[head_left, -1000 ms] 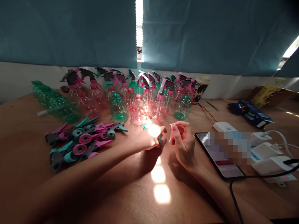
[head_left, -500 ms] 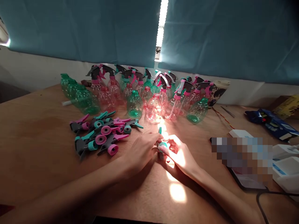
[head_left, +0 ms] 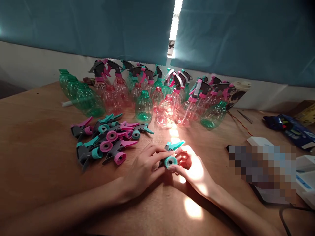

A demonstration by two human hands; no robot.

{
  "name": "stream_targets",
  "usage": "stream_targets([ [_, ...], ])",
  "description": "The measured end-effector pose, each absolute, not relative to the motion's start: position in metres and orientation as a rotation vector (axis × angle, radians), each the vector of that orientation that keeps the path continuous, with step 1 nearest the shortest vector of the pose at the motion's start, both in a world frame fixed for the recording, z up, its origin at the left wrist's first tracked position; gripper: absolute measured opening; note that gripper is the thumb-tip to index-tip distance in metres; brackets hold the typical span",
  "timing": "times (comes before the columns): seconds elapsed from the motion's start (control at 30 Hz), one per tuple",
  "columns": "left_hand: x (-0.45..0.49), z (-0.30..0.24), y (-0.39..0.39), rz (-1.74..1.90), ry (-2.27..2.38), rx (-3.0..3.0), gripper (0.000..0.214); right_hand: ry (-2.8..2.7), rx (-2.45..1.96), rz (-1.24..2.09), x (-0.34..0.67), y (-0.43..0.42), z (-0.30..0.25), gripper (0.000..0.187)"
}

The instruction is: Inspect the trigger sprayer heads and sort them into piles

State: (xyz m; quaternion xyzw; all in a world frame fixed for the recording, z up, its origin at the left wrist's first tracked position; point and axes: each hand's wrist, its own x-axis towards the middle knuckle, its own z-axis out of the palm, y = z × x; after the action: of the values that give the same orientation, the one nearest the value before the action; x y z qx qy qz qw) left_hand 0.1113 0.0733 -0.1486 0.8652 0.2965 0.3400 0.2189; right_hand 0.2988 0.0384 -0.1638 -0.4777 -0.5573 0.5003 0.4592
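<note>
Between my two hands is a spray trigger head (head_left: 170, 162), dark grey with a turquoise collar and lever; its collar opening faces me. My left hand (head_left: 150, 164) is closed on its grey body from the left. The fingers and thumb of my right hand (head_left: 194, 167) are closed round the collar from the right. A pile of loose trigger heads (head_left: 108, 139), grey with pink or turquoise parts, lies left of my hands. Beyond my hands stand an open pink bottle (head_left: 165, 111) and an open green bottle (head_left: 144, 106).
Rows of pink and green bottles, many with trigger heads (head_left: 177, 80) fitted, line the back by the blue curtain (head_left: 98, 29). A patterned cup (head_left: 237, 93) stands behind them. At right lie a blurred-out device (head_left: 263, 173), a white box (head_left: 261, 141) and a blue packet (head_left: 292, 131).
The trigger head has been turned: its turquoise lever now points right and its collar opening shows toward me. The view has shifted slightly. Both hands still hold it.
</note>
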Motion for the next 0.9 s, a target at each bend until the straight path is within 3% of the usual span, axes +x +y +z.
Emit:
stream_targets([
  [0.13, 0.110, -0.145, 0.069, 1.107, 0.720, 2.447, 0.034, -1.413, -1.226, 0.862, 0.302, 0.032, -0.165, 0.038],
  [0.33, 0.113, -0.141, 0.067, 0.943, 0.939, 2.361, 0.026, -1.729, -1.184, 0.579, 0.303, 0.030, -0.159, 0.010],
  [0.37, 0.114, -0.140, 0.068, 0.898, 0.976, 2.339, 0.024, -1.759, -1.171, 0.562, 0.302, 0.029, -0.156, 0.006],
  [0.67, 0.115, -0.140, 0.069, 0.817, 0.990, 2.299, 0.022, -1.744, -1.156, 0.622, 0.295, 0.022, -0.153, 0.028],
  [0.9, 0.111, -0.149, 0.066, 0.864, 0.890, 2.394, 0.023, -1.707, -1.126, 0.749, 0.297, 0.022, -0.158, 0.023],
])
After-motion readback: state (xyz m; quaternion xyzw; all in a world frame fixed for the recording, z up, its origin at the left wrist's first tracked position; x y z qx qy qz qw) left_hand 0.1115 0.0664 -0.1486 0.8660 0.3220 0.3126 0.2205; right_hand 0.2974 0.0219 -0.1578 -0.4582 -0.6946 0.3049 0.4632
